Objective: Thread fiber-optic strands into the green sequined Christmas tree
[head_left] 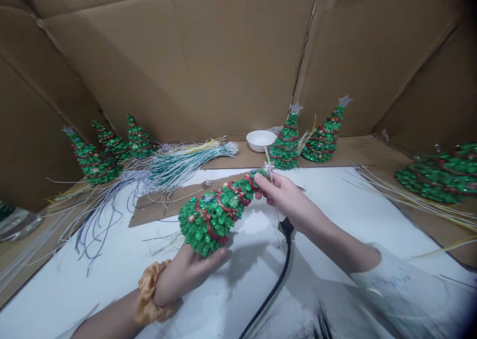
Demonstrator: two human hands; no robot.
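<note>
A small green Christmas tree figurine (pixel 219 210) with red garlands and gold balls lies tilted in the air over the white table, its tip toward the upper right. My left hand (pixel 196 267) supports it at the broad base; the fingers are partly hidden beneath it. My right hand (pixel 278 192) pinches the narrow top, close to a clear star (pixel 269 167). A thin pale strand (pixel 267 155) rises beside those fingers. Just below my right hand, a black cable (pixel 286 259) ends in a dark plug-like piece.
Several more tree figurines stand along the cardboard walls, such as one beside the white bowl (pixel 261 139). Bundles of green and white wires (pixel 182 167) lie at the back left over a cardboard strip (pixel 149 211). Pale wires (pixel 413 205) spread out at the right.
</note>
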